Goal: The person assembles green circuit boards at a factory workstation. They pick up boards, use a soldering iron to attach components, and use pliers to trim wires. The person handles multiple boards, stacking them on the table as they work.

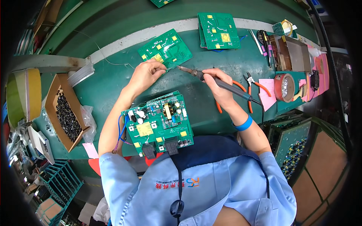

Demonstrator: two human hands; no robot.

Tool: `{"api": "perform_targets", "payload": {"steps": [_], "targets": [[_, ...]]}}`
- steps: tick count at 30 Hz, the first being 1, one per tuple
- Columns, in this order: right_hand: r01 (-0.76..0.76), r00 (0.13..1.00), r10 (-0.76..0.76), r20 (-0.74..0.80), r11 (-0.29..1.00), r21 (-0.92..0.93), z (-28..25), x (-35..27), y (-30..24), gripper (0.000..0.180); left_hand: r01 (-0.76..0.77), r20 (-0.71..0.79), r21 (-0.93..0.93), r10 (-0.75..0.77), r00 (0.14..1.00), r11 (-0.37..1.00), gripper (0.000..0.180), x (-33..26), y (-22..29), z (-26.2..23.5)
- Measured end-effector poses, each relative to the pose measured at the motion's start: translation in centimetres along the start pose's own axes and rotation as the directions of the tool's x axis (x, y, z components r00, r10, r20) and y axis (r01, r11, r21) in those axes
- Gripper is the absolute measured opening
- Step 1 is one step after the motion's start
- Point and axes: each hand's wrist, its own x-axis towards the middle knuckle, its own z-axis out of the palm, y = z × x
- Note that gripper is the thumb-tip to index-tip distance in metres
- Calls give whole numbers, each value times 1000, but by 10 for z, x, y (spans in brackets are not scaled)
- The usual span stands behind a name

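My right hand (220, 88) grips a soldering iron (233, 89), its tip pointing left at the near edge of a green circuit board (177, 49). Whether the tip touches the board is too small to tell. My left hand (146, 77) is closed in a pinch at that board's near left edge, on a thin solder wire (99, 49) that trails to the upper left. The board lies with its solder side and yellow pads up. Closer to my body, a stack of boards (156, 120) shows its components, with blue and purple leads at its left.
Another pair of boards (219, 32) lies at the back. Right of my right hand are orange-handled cutters (250, 81), pliers, a red round tin (283, 87) and a brown box (292, 52). A cardboard tray (56, 88) of small black parts stands left. A metal rail (120, 47) edges the bench.
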Motion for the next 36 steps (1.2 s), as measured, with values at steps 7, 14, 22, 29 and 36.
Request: {"api": "perform_targets", "payload": {"steps": [7, 14, 22, 29, 36], "targets": [[-17, 1000, 17, 6, 999, -51, 5, 2, 7, 12, -23, -25, 31, 24, 999, 999, 10, 1, -2, 4], [4, 1000, -4, -18, 1000, -31, 8, 2, 14, 12, -52, -45, 42, 54, 998, 998, 10, 4, -3, 5], [45, 998, -43, 46, 998, -45, 6, 0, 17, 15, -83, -53, 80, 88, 995, 993, 10, 7, -6, 6], [-40, 999, 41, -4, 997, 63, 5, 1, 13, 15, -44, -58, 40, 46, 997, 998, 10, 7, -2, 2], [-88, 989, 109, -98, 977, 193, -28, -4, 0, 16, 35, -171, -53, -43, 984, 998, 10, -3, -15, -24]]}}
